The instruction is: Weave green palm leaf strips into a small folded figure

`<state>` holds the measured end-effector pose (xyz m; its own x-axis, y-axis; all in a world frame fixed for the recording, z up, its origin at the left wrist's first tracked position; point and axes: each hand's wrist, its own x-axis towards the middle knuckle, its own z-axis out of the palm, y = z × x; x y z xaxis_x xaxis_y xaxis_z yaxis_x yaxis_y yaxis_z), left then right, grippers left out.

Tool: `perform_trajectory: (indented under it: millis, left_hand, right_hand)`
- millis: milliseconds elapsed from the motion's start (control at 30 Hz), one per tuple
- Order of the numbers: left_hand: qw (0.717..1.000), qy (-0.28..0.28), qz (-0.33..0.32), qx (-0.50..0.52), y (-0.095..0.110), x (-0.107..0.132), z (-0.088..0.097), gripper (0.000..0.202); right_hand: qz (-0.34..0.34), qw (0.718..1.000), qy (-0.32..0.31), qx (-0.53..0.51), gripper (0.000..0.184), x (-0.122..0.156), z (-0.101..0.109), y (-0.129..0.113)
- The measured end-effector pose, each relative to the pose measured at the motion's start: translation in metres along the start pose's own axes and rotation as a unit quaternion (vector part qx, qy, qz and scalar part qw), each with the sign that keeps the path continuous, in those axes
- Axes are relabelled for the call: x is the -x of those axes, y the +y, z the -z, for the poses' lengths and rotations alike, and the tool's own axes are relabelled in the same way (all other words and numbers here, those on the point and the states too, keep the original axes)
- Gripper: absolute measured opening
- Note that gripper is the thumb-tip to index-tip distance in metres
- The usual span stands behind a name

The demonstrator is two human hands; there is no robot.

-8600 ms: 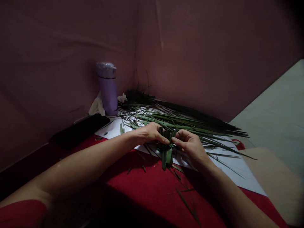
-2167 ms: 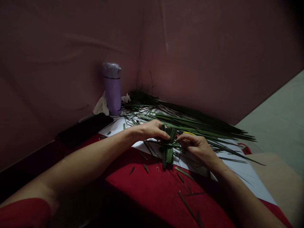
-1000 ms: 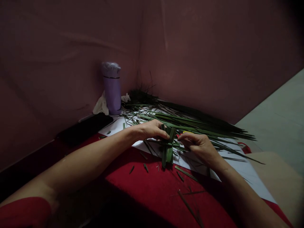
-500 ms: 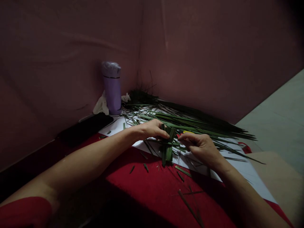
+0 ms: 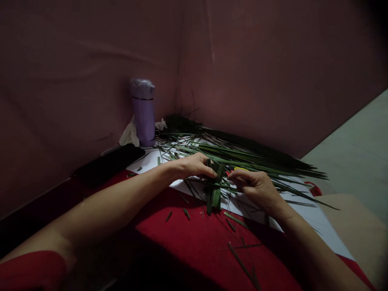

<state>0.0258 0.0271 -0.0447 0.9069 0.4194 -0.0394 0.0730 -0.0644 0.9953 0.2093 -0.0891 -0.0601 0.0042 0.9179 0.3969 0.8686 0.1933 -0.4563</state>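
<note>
My left hand (image 5: 202, 166) pinches a small woven piece of green leaf strips (image 5: 216, 193) between thumb and fingers. Its broad strips hang down over the front edge of the white sheet. Close by on the right, my right hand (image 5: 254, 184) is closed, thumb against curled fingers. A thin leaf strip (image 5: 226, 186) runs sideways from the woven piece into its fingertips, which are partly hidden. Just behind the right fingers lies a tool with yellow and red handle parts (image 5: 239, 168), mostly covered by the hand.
Long green leaves (image 5: 257, 155) lie piled across the white sheet (image 5: 329, 232). Leaf scraps (image 5: 186, 214) are scattered on the red cloth (image 5: 178, 242). At the back left stand a purple bottle (image 5: 144, 117) and crumpled white tissue (image 5: 129, 135), near a dark flat object (image 5: 110, 161). Pinkish walls (image 5: 257, 72) enclose the corner.
Hardly anything differs. Both hands keep their grip and place, and the woven leaf piece has shifted only very slightly.
</note>
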Motion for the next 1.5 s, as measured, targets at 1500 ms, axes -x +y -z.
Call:
perform_trajectory:
  millis: [1500]
  left_hand:
    - [0.997,0.017,0.021,0.075,-0.001,0.003,-0.01,0.012]
  right_hand:
    - [-0.115,0.933,0.002,-0.342,0.017,-0.003,-0.018,-0.021]
